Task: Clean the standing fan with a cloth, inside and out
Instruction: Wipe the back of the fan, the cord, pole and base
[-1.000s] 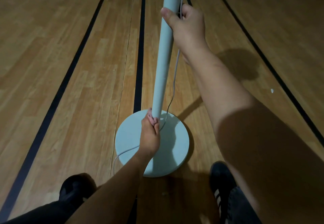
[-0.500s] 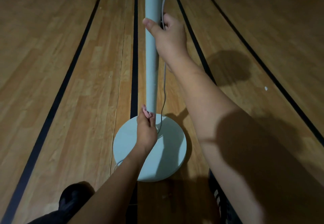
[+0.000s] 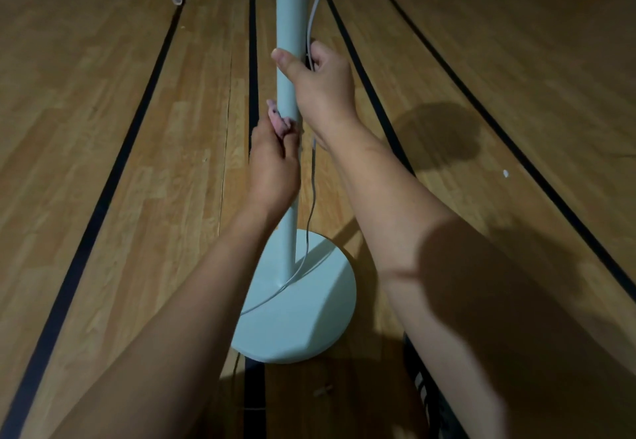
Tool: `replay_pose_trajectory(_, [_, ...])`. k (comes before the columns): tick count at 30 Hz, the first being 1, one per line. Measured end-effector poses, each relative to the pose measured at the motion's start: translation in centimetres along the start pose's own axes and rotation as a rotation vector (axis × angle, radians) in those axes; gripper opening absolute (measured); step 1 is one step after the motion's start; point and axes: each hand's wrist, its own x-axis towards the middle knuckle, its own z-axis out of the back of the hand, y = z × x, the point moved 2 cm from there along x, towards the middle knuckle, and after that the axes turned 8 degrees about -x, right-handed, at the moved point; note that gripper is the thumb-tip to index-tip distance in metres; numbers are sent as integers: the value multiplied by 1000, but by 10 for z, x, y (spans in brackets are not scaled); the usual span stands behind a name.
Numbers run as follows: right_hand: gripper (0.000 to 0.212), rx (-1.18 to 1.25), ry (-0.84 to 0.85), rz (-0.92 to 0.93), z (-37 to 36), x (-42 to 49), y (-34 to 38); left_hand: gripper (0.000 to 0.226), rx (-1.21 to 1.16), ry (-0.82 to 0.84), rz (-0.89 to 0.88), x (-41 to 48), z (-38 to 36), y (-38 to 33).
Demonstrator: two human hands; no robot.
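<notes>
**Both hands on the fan pole, cloth pressed to its left side**

Left hand is up at mid-pole, fingers curled round a small pink cloth and pressing it against the left face of the pale blue-green cylindrical metal fan pole. A bit of that cloth pokes out above the knuckles, right against the pole. Move across and the pole itself rises upright through the middle of the view, its top cut off by the upper edge, the fan head out of sight. Down below it meets the round pale blue-green fan base, sitting flat on the light wooden plank floor across a black floor line. A thin grey power cord hangs just right of the pole and trails over the base. Further right, the right hand grips the pole just above the left, thumb laid across the front, fingers wrapped behind, the cord passing by them. A black-and-white shoe peeks out beside the right forearm.
</notes>
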Motion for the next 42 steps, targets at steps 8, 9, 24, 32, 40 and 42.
replay_pose_trajectory(8, [31,-18,14,7,-4,-4,0,12,64,-76,-6,-63,-14,70])
replay_pose_trajectory(9, [30,-20,17,14,-5,-4,0,9,65,-74,-2,-71,-14,77])
replay_pose_trajectory(24, [36,-26,25,-3,-8,-20,3,21,170,69,420,-164,-8,189])
replay_pose_trajectory(32, [27,-45,40,2,-12,-49,10,23,72,128,735,-165,7,187])
replay_pose_trajectory(40, [35,-53,79,27,-5,-83,12,39,-55,67,766,-187,26,153])
replay_pose_trajectory(42, [35,-53,81,40,-4,-90,12,29,-122,63,740,-190,27,140])
